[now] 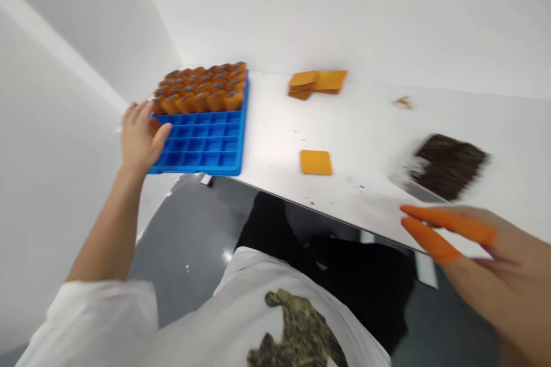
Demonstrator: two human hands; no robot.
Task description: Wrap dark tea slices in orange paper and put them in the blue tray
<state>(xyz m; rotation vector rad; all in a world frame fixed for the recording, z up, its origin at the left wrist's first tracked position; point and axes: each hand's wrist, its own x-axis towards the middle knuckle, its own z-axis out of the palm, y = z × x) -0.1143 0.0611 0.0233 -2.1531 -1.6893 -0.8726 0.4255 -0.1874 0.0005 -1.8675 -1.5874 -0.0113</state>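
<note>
My left hand [142, 136] is at the left side of a blue compartment tray [241, 149], its thumb and fingers around an orange roll [154, 125] that is mostly hidden. Orange rolls with dark tops [200, 102] stand in several rows in the back half of the tray; the front compartments show bare blue. My right hand [469, 241], blurred, hovers by the table's front edge at the right. Orange covers sit on its thumb and forefinger, whose tips are close but apart with nothing visible between them. Dark brown shredded material [450, 166] lies just beyond it.
A single orange square sheet [316, 162] lies flat mid-table. Stacked orange sheets [316, 81] are near the back wall. A small tan scrap [403, 102] lies to their right. Dark crumbs dot the white table [275, 126]. A white wall rises at the left.
</note>
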